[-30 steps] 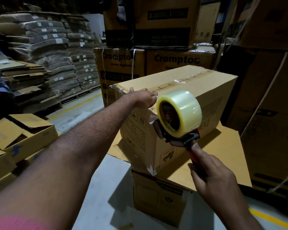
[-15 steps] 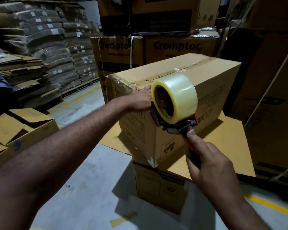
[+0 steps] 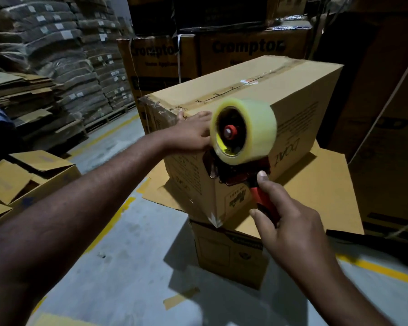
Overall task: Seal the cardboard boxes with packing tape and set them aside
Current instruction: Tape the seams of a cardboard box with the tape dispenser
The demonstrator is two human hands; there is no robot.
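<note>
A closed cardboard box [image 3: 290,107] with clear tape along its top seam stands on the open flaps of a lower box [image 3: 231,257]. My left hand [image 3: 190,135] lies flat against the upper near end of the top box, its fingers partly hidden behind the tape roll. My right hand [image 3: 290,229] grips the red handle of a tape dispenser [image 3: 243,131], which carries a roll of clear tape. The dispenser's front sits at the box's near end face, just right of my left hand.
Printed cartons [image 3: 165,60] are stacked behind the box. Dark cartons [image 3: 386,128] rise on the right. Open boxes [image 3: 31,177] sit on the floor at left, with flattened cardboard [image 3: 21,95] and stacked sacks [image 3: 64,48] beyond. The floor has yellow lines [image 3: 382,269].
My left hand has slid from the box's top edge down onto its near end face. The tape dispenser has moved down and closer to that face.
</note>
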